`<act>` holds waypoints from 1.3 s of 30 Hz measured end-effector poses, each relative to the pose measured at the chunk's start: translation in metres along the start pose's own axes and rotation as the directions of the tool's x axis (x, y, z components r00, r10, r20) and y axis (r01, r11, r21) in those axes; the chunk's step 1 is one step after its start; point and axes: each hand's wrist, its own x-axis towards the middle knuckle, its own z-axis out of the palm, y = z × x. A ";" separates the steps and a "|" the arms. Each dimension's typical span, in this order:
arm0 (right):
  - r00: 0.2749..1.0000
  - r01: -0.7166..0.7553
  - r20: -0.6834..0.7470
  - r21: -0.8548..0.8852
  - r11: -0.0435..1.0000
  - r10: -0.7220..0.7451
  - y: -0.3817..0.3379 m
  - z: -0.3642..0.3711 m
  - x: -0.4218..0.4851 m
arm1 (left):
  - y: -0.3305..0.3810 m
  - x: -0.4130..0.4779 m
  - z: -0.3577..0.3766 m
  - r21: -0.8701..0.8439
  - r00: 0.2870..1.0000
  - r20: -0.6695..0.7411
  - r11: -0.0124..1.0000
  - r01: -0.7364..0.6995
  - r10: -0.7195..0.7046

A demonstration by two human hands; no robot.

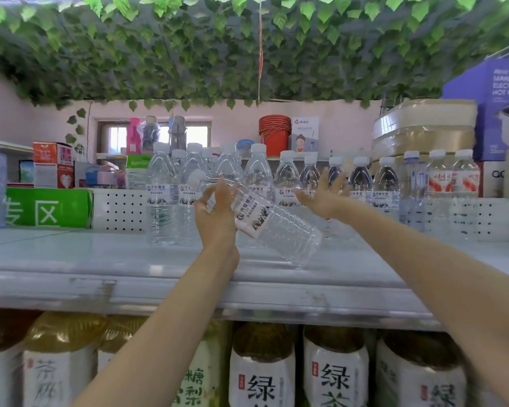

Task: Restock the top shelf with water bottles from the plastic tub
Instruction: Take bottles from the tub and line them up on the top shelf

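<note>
Centre frame, the left grip (215,212) curls round a tilted water bottle (272,227), base angled toward the top shelf (100,259), while the right grip (321,196) spreads wide, likely guarding the standing bottles (362,183).

left hand (215,214) curled, right hand (321,198) splayed

bottle (276,227): clear plastic, glossy, ribbed
shelf (71,259): smooth, slight sheen, painted metal I think
panel (118,208): white, matt, perforated
bucket (274,133): red plastic
box (494,107): purple cardboard, matt
</note>
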 end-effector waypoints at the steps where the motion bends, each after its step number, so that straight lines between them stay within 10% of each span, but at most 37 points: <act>1: 0.997 0.018 0.074 0.102 0.995 -0.025 -0.002 -0.012 -0.015 | 0.001 -0.001 0.001 -0.016 1.000 -0.012 1.000 0.008 -0.008; 6: 0.857 0.338 0.348 0.180 0.924 -0.381 -0.013 -0.029 -0.086 | 0.001 -0.011 0.012 -0.026 1.000 -0.028 1.000 0.012 -0.012; 12: 0.868 0.495 -0.011 -0.041 0.868 -0.496 -0.005 -0.022 -0.104 | 0.024 -0.034 0.032 -0.092 0.990 0.137 0.996 -0.003 0.016; 16: 0.835 0.532 -0.179 0.022 0.847 -0.520 0.007 -0.029 -0.109 | 0.034 -0.037 0.026 0.273 0.912 0.394 0.933 -0.234 0.114; 19: 0.851 0.494 -0.294 0.170 0.852 -0.435 0.018 -0.031 -0.103 | 0.024 -0.030 -0.005 0.591 0.762 0.608 0.512 -0.623 0.225; 22: 0.882 0.421 -0.388 0.395 0.817 -0.267 0.022 -0.027 -0.091 | 0.006 -0.022 -0.035 0.713 0.710 0.697 0.009 -0.701 0.097; 25: 0.923 0.333 -0.372 0.638 0.694 -0.100 0.019 -0.020 -0.076 | -0.002 -0.026 -0.042 0.671 0.685 0.728 -0.200 -0.714 -0.003; 30: 0.979 0.132 -0.195 0.828 0.546 0.059 0.010 0.005 -0.037 | -0.006 -0.023 -0.041 0.660 0.680 0.733 -0.237 -0.713 -0.004; 39: 0.993 -0.113 0.061 0.750 0.651 0.102 -0.010 0.042 -0.012 | -0.008 -0.024 -0.044 0.663 0.670 0.741 -0.215 -0.717 0.048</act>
